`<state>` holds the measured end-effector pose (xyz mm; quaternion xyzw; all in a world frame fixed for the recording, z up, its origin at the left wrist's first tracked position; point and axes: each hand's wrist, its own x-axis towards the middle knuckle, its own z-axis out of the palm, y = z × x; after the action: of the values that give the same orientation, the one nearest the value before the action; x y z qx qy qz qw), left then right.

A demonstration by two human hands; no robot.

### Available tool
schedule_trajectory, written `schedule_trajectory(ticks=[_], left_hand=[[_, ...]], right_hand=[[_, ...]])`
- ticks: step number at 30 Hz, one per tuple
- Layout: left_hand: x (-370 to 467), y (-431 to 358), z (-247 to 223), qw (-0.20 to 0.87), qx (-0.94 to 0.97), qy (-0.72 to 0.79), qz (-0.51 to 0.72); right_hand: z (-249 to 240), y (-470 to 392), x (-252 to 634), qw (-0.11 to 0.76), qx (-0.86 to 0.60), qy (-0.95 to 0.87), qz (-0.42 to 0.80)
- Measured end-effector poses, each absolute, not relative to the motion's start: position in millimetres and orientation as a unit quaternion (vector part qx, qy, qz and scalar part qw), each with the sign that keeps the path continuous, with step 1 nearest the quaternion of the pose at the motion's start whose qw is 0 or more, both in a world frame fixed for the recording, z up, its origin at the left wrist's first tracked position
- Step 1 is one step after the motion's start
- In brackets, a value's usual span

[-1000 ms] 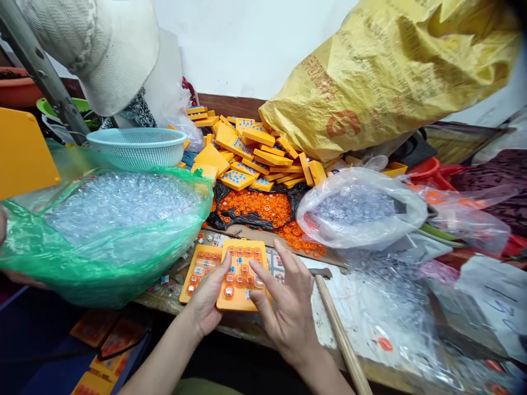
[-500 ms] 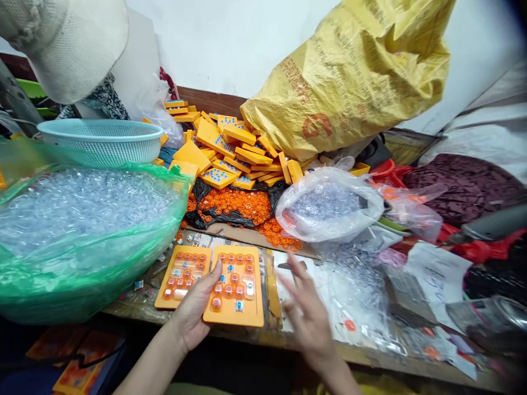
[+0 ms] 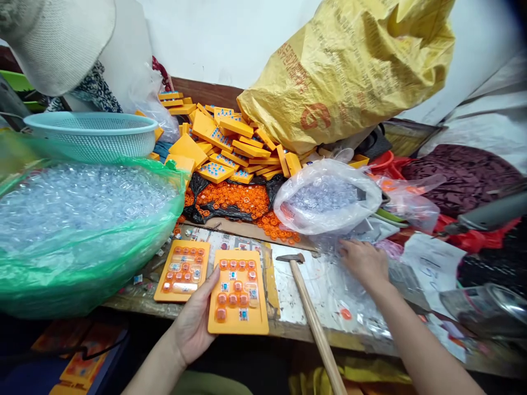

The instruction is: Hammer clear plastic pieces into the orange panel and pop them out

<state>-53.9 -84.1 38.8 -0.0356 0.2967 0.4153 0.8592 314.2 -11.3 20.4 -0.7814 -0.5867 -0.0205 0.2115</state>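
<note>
My left hand (image 3: 196,323) grips an orange-yellow keypad panel (image 3: 259,323) by its left edge, thumb on top. Orange see-through caps cover most of its positions; a few bare blue-and-white switches show among them. Beside it, a similar panel (image 3: 162,293) with caps lies on the bench. My right hand (image 3: 366,266) is over a spill of clear plastic pieces in front of a white bag (image 3: 284,211). Its fingers are bent downward, and whatever is between the fingertips is hidden. A hammer (image 3: 308,307) lies between my hands, its wooden handle reaching past the bench edge.
A green bag (image 3: 135,247) of clear pieces fills the left side. Behind are orange caps (image 3: 234,197) in black plastic, piled yellow panels (image 3: 234,129), a blue basket (image 3: 90,123) and a big yellow sack (image 3: 349,71). A clear jar (image 3: 481,307) lies at right.
My right hand has moved right and away from me, from beside the hammer to the clear pieces. The panel in my left hand has shifted slightly right and nearer. The view has shifted a little.
</note>
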Motion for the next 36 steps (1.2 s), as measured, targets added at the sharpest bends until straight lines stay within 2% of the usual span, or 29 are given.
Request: schedule_trajectory(ticks=[5,8,11,13,16,22,26,28,32,34,36], left_hand=[[-56.1,-84.2,37.5,0.870,-0.055,0.279,0.402],[-54.5,-84.1,36.7,0.869,-0.057,0.287,0.400],[-50.2,-84.4,34.7,0.869,-0.046,0.292,0.398],[-46.3,-85.2,33.8,0.867,-0.029,0.297,0.399],[-41.4,-88.0,34.4,0.849,0.006,0.319,0.422],[-39.4,-95.2,39.0,0.810,0.075,0.346,0.467],[-37.0,-96.8,44.2,0.790,0.085,0.371,0.480],[-35.0,-96.8,45.4,0.778,0.088,0.387,0.487],[-31.7,-95.5,42.1,0.749,0.130,0.411,0.504],[-30.7,-93.9,39.9,0.735,0.152,0.423,0.507],[-30.4,-91.3,40.0,0.737,0.155,0.428,0.500]], right_hand=[[28.2,-20.5,304.0,0.361,-0.764,-0.534,0.012],[30.3,-38.1,269.1,0.455,-0.742,-0.486,0.074],[37.0,-64.2,210.9,0.497,-0.700,-0.464,0.219],[43.5,-79.8,168.3,0.551,-0.632,-0.368,0.400],[49.4,-92.1,118.1,0.548,-0.608,-0.390,0.422],[36.4,-94.8,86.8,0.498,-0.575,-0.579,0.294],[30.0,-96.7,83.3,0.516,-0.596,-0.586,0.185],[31.3,-95.9,81.3,0.550,-0.616,-0.508,0.246],[34.6,-95.4,76.4,0.564,-0.523,-0.295,0.566],[32.4,-97.1,74.9,0.566,-0.499,-0.257,0.603],[29.5,-95.3,77.8,0.558,-0.521,-0.311,0.566]])
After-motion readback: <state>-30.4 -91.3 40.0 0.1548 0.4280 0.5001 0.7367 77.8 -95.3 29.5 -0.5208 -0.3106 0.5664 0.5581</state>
